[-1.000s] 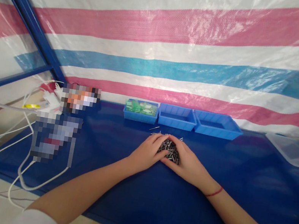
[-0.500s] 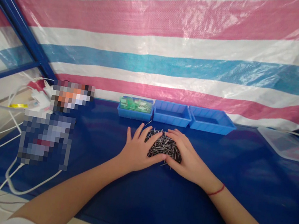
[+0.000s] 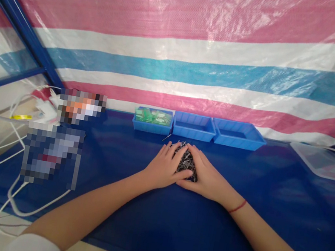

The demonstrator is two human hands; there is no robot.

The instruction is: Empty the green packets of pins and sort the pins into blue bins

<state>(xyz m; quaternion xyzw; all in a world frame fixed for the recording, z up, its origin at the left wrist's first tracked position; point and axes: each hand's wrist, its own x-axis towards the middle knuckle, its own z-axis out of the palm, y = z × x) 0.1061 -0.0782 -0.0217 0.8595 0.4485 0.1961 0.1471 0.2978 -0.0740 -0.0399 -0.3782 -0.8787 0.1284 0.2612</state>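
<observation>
A heap of dark, shiny metal nails lies on the blue tabletop, enclosed between my two hands. On its left side my left hand curves around the nails, fingers bent over the edge and thumb across the near side. My right hand cups the other side, with its fingers together and its thumb close beneath the left thumb. The index fingertips nearly meet at the far edge. Both palms hide the outer parts of the heap. One loose nail lies apart, just beyond my left fingers.
Three blue bins stand in a row at the back. The left bin holds green and clear pieces; the middle bin and right bin show bare insides. A clear plastic lid lies far right. White cables loop at left.
My hands have drawn closer together, squeezing the nails into a narrower heap. The left hand moved right and its spread fingers came together; the right hand shifted slightly left.
</observation>
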